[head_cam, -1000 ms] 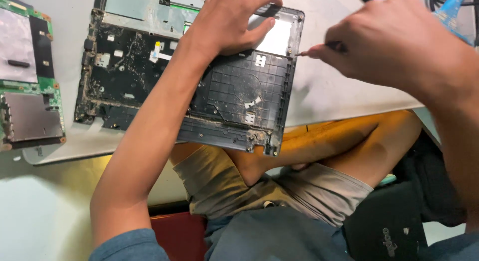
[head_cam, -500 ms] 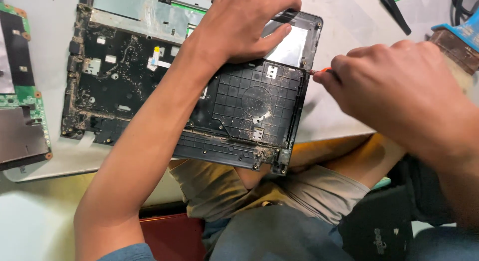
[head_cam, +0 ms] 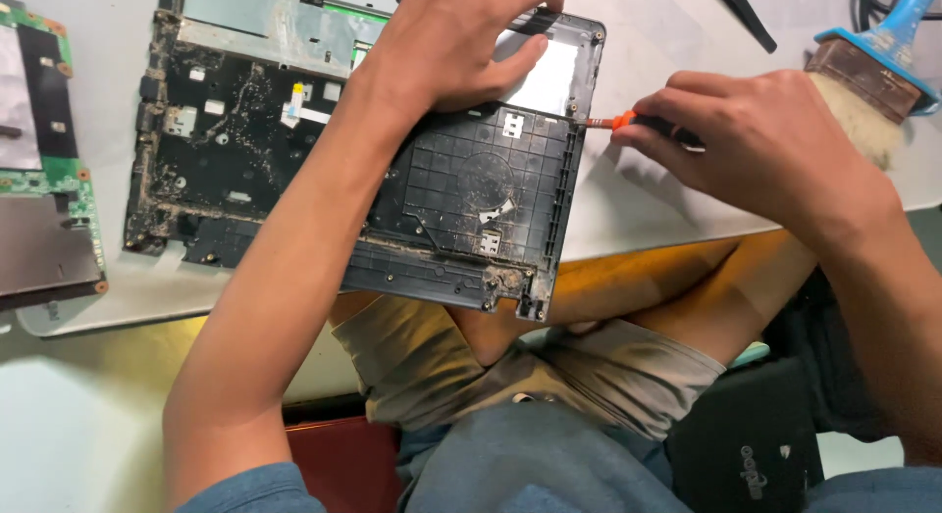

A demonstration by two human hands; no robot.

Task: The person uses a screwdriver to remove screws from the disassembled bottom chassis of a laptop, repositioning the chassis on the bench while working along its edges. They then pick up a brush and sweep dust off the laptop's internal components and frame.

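Note:
A dusty black laptop base [head_cam: 461, 194] lies open on the white table [head_cam: 638, 204], its near corner hanging over the edge above my crossed legs. My left hand [head_cam: 456, 42] presses flat on its upper middle, fingers spread toward a silvery panel [head_cam: 545, 76]. My right hand [head_cam: 760, 145] grips a small orange-handled screwdriver [head_cam: 613, 123]. The metal tip touches the base's right rim near the top corner.
A green circuit board [head_cam: 39, 170] with a grey metal plate sits at the left edge. A blue-handled paintbrush [head_cam: 868, 72] lies at the top right, with dark cables behind it. A black bag [head_cam: 760, 444] rests by my right knee.
The view has shifted, so the laptop base sits lower and more to the right in frame. My right hand has brought the screwdriver tip onto the base's right rim. My left hand stays pressed down.

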